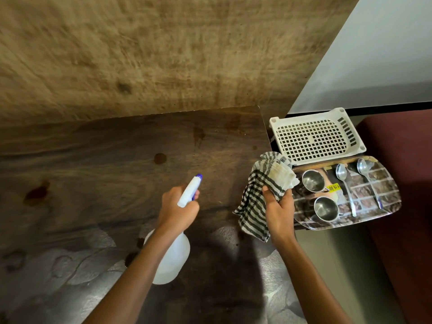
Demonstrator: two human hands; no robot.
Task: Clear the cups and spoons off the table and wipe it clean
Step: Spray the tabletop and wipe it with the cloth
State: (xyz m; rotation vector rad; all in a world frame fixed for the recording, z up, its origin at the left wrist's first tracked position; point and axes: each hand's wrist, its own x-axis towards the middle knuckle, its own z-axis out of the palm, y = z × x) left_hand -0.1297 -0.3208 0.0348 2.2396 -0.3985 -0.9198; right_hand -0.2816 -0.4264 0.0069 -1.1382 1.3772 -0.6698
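Two shiny steel cups [313, 181], two spoons [343, 175] on patterned tray [389, 195]

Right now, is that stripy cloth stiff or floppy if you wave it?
Probably floppy: the cloth droops in folds below the right hand. Likely light too, since one hand holds it up. Bunched like that, it probably won't slip.

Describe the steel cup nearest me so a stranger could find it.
Right of the dark wooden table sits a printed tray, in front of a white slotted basket. At its left end stand two steel cups. The near cup sits by the tray's near rim; the far cup stands behind it, closer to the basket.
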